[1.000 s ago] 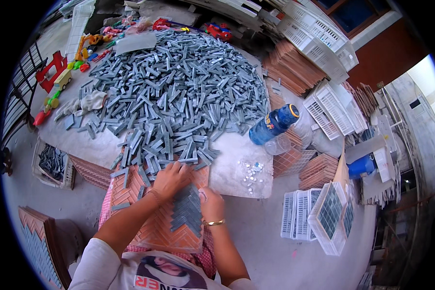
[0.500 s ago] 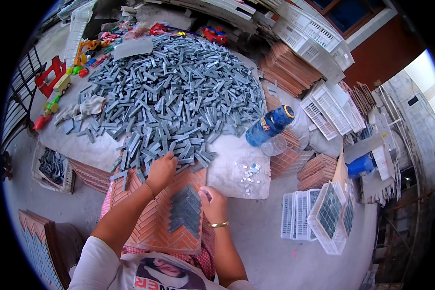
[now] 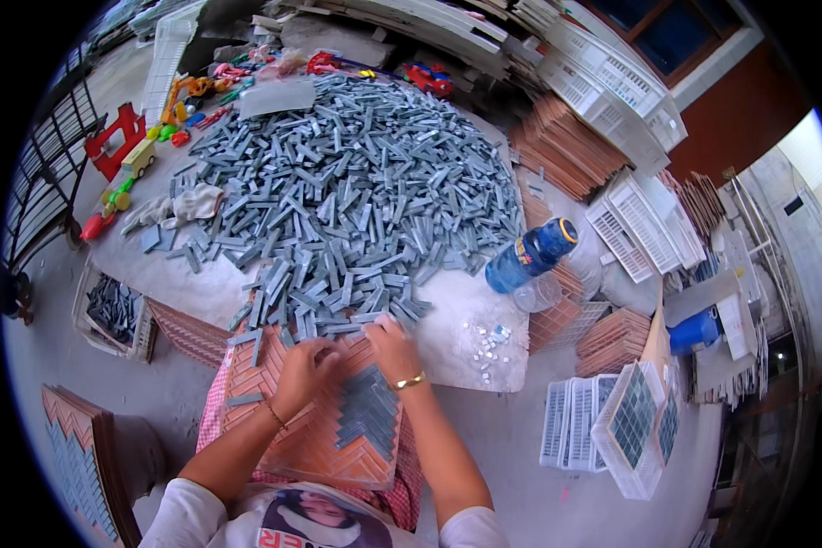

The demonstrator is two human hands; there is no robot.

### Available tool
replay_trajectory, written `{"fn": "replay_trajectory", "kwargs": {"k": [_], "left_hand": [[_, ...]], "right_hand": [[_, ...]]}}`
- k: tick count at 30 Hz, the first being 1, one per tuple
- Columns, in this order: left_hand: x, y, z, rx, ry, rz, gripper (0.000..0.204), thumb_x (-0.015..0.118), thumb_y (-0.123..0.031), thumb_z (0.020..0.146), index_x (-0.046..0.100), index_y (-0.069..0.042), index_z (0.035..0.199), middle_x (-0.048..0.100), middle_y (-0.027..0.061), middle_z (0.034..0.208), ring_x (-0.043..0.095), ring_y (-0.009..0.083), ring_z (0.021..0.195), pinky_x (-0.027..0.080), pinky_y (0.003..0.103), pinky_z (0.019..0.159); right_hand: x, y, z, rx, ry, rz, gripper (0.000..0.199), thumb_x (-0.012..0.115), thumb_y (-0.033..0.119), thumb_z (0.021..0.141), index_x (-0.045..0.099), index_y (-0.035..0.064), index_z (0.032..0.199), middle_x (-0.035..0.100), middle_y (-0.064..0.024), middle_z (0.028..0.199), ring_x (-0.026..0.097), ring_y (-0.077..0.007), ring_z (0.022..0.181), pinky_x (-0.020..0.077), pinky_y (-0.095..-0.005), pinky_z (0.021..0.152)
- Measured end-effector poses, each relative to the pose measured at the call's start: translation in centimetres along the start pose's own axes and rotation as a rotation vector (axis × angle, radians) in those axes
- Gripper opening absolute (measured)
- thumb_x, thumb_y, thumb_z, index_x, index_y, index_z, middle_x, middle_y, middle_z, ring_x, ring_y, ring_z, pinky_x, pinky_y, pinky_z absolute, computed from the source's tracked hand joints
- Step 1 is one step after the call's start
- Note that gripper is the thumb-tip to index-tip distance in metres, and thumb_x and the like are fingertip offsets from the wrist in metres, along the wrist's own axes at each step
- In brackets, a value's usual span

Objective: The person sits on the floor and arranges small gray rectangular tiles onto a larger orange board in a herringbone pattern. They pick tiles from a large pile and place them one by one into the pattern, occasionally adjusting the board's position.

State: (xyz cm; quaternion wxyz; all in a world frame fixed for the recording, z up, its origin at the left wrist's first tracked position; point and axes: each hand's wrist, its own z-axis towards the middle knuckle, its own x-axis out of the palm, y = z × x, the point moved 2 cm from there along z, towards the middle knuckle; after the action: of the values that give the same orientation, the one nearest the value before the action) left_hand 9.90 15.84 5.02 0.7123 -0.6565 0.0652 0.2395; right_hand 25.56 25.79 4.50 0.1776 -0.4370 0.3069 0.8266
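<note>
In front of me lies a terracotta-coloured mould board [image 3: 283, 425] with herringbone slots. Grey strip tiles [image 3: 367, 411] fill a patch on its right side, and one loose strip tile [image 3: 245, 399] lies across its left. My left hand [image 3: 309, 370] is above the board's middle, fingers curled in and blurred; whatever they hold is hidden. At the board's far right edge, my right hand [image 3: 394, 349] touches the near edge of a large heap of grey strip tiles [image 3: 347, 183]. Its fingers are bent together, and I cannot make out what is in them.
A blue bottle [image 3: 532, 256] and clear cup [image 3: 539, 292] stand right of the heap, near small white chips [image 3: 491, 347]. Gloves [image 3: 178, 208] and toys [image 3: 137, 160] lie left. White crates [image 3: 626, 429] and stacked boards [image 3: 571, 146] stand right; a tile crate [image 3: 114, 310] stands lower left.
My left hand has drawn back from the heap to above the board. My right hand has moved forward from the board's right edge to the heap. The whole view has shifted slightly.
</note>
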Motion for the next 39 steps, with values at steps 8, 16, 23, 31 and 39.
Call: {"fn": "replay_trajectory", "kwargs": {"k": [8,16,23,31,39], "left_hand": [[0.5,-0.3,-1.6,-0.005,0.123,0.159,0.024,0.065,-0.009,0.078,0.058,0.003,0.098,0.064,0.0151,0.086,0.065,0.0284,0.075,0.051,0.036,0.061],[1.1,-1.4,-2.2,0.08,0.119,0.406,0.022,0.064,-0.011,0.077,0.057,0.001,0.093,0.058,0.0159,0.094,0.06,0.0349,0.084,0.049,0.043,0.069],[1.9,-2.0,-1.9,0.114,0.146,0.338,0.024,0.065,-0.009,0.076,0.06,-0.002,0.098,0.059,0.0158,0.091,0.059,0.0348,0.082,0.049,0.042,0.07],[3.2,-1.4,-1.0,0.146,0.148,0.307,0.02,0.063,-0.005,0.075,0.061,-0.002,0.095,0.058,0.0171,0.089,0.059,0.0368,0.08,0.049,0.044,0.069],[2.1,-1.6,-0.7,0.155,0.094,0.151,0.016,0.06,-0.005,0.078,0.063,-0.002,0.094,0.059,0.0168,0.087,0.059,0.037,0.081,0.049,0.044,0.069]], "right_hand": [[-4.0,3.5,-4.1,0.25,0.032,0.331,0.02,0.067,0.012,0.08,0.066,0.0047,0.099,0.066,-0.01,0.094,0.064,-0.0243,0.083,0.0508,-0.0336,0.074],[-6.3,1.6,-10.0,0.612,-0.241,0.495,0.014,0.065,0.004,0.083,0.066,-0.0032,0.095,0.066,-0.0068,0.083,0.061,-0.0103,0.071,0.0488,-0.0235,0.064],[-6.3,2.5,-12.6,0.689,-0.233,0.564,0.014,0.065,0.002,0.083,0.066,-0.0033,0.095,0.066,-0.0078,0.087,0.062,-0.0104,0.072,0.05,-0.0234,0.065],[-6.3,2.0,-11.7,0.653,-0.234,0.529,0.013,0.063,0.005,0.085,0.066,-0.0023,0.096,0.067,-0.0099,0.088,0.064,-0.014,0.074,0.0512,-0.0261,0.068],[-3.0,-0.9,-3.0,0.369,-0.043,0.153,0.019,0.061,0.007,0.08,0.063,0.0054,0.099,0.062,-0.0123,0.096,0.061,-0.0331,0.087,0.0496,-0.0404,0.072]]}}
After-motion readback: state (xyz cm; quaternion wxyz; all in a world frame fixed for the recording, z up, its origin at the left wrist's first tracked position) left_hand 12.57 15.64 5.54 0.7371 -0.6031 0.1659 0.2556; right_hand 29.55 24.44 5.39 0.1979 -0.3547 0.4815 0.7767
